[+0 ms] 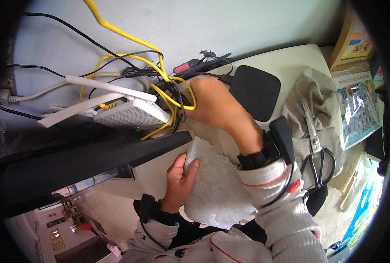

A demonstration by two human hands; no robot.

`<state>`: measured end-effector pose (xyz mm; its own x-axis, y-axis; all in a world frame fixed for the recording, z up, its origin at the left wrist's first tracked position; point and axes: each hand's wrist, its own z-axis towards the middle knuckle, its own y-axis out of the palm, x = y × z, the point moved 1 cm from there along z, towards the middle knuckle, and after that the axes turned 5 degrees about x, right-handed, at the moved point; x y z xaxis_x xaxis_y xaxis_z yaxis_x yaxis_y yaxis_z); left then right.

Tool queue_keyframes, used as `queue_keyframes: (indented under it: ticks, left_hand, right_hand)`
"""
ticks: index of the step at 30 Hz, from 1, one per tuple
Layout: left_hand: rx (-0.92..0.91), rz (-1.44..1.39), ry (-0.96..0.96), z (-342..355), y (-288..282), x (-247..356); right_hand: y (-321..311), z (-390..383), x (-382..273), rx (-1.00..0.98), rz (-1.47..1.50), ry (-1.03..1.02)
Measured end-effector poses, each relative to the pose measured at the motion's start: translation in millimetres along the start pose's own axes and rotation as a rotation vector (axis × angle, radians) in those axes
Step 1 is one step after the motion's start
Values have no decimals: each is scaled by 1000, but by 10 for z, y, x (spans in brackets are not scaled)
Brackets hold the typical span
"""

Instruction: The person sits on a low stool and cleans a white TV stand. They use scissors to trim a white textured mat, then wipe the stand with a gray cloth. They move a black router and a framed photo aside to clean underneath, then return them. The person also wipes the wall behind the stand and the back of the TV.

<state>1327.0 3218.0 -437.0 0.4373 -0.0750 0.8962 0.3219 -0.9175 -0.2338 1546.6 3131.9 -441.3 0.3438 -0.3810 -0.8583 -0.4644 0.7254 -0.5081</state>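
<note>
A white sheet with an embossed lace pattern lies over the table edge and hangs toward me. My left hand pinches its left edge between thumb and fingers, just below the corner of a black screen. Farther up, my right hand is curled beside a tangle of cables. A loop of yellow cable lies against this hand, and its fingertips are hidden. Left of the cables stands a white router with long antennas. A flat black box sits to the right of my right hand.
Scissors with black handles lie on a grey-beige cloth at the right. Beyond them are a wooden picture frame and a plastic-covered photo. A pink-and-black object rests against the wall, and a grey plug is at the far left.
</note>
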Motion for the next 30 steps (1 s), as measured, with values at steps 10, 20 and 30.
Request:
queue_keyframes:
  ticks: [10, 20, 30]
  left_hand:
    - [4, -34, 10, 3, -6, -52]
    - [6, -54, -29, 3, 2, -53]
    - [27, -73, -59, -2, 28, -27]
  right_hand:
    - [-192, -55, -92, -280, 765, 98]
    - [310, -12, -234, 19, 281, -132]
    - [528, 117, -230, -56, 118, -294]
